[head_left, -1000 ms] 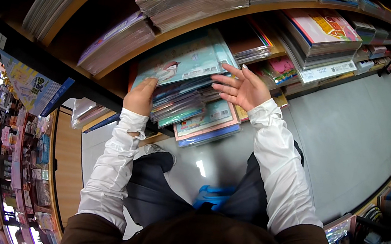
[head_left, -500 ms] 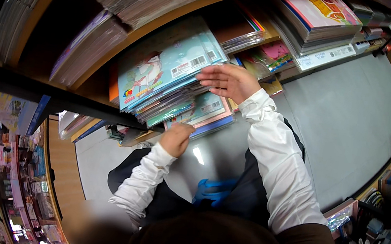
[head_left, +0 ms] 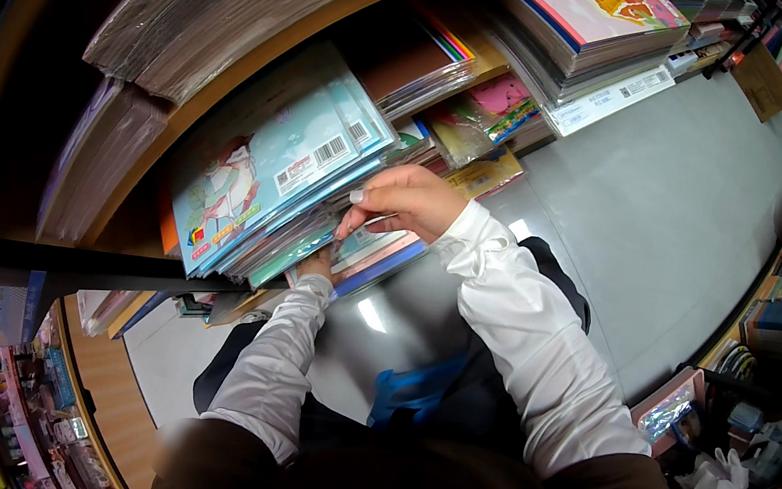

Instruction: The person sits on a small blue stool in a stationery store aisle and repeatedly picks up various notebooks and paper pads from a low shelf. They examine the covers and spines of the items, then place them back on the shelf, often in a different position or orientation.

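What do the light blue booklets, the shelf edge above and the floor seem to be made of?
Light blue booklets: likely printed paper or card; shiny, clear edges suggest plastic sleeves.
Shelf edge: tan, matt surface suggests wood or laminated board.
Floor: glossy, probably tile, given joint lines and a bright reflection.

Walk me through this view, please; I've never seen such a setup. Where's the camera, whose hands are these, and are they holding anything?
There's no machine: these are a person's bare hands, in white sleeves. A fisheye camera worn on the head looks down, bending straight edges. Within the wooden shelving lies a stack of flat, plastic-wrapped items, light blue on top; pink and blue ones lie lower. The right hand, fingers bent, is beside the stack's edge. The left hand is low at its front, partly hidden. I can't tell whether either grips anything.
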{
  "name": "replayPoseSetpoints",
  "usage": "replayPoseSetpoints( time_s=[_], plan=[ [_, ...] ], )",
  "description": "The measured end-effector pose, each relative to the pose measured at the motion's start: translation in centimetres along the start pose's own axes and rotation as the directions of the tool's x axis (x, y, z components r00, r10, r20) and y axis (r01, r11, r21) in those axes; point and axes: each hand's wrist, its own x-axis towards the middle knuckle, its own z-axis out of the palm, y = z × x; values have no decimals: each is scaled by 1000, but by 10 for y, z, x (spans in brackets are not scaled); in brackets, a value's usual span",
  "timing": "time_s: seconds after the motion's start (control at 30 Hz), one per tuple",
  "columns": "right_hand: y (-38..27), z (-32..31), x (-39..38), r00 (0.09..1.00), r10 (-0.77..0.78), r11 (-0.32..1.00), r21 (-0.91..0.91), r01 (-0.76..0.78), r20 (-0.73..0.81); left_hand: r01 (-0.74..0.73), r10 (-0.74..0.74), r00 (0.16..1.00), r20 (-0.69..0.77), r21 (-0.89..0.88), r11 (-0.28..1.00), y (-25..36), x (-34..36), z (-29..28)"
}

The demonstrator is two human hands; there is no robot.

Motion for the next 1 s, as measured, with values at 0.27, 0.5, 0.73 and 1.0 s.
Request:
replayPoseSetpoints(
  time_s=[0.27,0.5,0.73,1.0],
  plan=[
    [6,-4,2,996,85,995,-50,-87,-28,-91,110,962,-249,87,992,-16,3,59],
    [34,-23,-1,948,45,792,-568,-227,-315,-178,178,984,25,12,984,19,-69,-5],
    [70,-31,-10,920,-44,500,-806,-317,-390,-428,370,884,-286,-174,887,1,-161,-59],
    [75,-17,-31,747,547,747,-182,-639,-378,-572,409,686,-601,-100,814,-20,-271,-176]
  ],
)
